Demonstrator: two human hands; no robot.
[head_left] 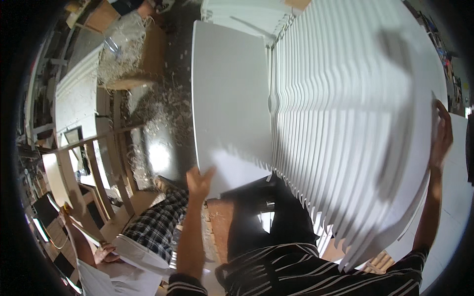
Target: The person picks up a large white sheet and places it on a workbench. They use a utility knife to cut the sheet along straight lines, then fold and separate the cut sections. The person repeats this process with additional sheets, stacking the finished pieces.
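A flat white panel point(232, 98) lies left of a long row of white panels standing close together on edge. My left hand point(199, 183) is closed on the panel's near left edge, its thumb over the face. The row of white panels point(326, 118) leans in a fan, with edges toward me. On the far right, my right hand point(442, 133) is closed around the outer edge of the rightmost white panel point(419, 98). Some of its fingers are hidden by the edge.
At lower left a co-worker in a white shirt point(123, 271) holds a long light strip. Wooden framing point(98, 172) stands beside them. Shavings point(170, 93) litter the floor near a carton point(153, 56). A white surface point(452, 197) lies at right.
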